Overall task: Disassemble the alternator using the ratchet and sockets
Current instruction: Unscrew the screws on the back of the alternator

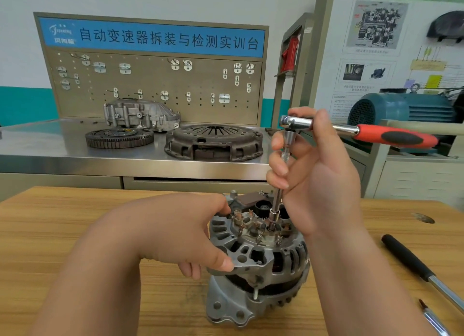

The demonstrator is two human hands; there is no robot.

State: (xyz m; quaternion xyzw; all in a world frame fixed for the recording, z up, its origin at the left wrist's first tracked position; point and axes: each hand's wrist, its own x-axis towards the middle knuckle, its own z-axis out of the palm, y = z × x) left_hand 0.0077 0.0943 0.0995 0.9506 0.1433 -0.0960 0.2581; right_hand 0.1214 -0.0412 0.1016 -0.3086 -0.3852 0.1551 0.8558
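Note:
A grey alternator (pixel 258 268) stands on the wooden table (pixel 62 225), its rear end with copper terminals facing up. My left hand (pixel 190 232) grips its housing from the left, thumb on a mounting lug. A ratchet (pixel 356 131) with a red and black handle sticks out to the right above it. A long extension bar with a socket (pixel 273 215) drops from the ratchet head onto a fastener on the alternator's top. My right hand (pixel 311 175) holds the extension bar just under the ratchet head, fingers curled around it.
A black-handled tool (pixel 411 260) and a second tool tip (pixel 431 315) lie on the table at right. Behind is a steel bench with a clutch pressure plate (pixel 213 142), a flywheel ring (pixel 119 137) and a gearbox housing (pixel 140 114). A blue motor (pixel 401 107) stands at right.

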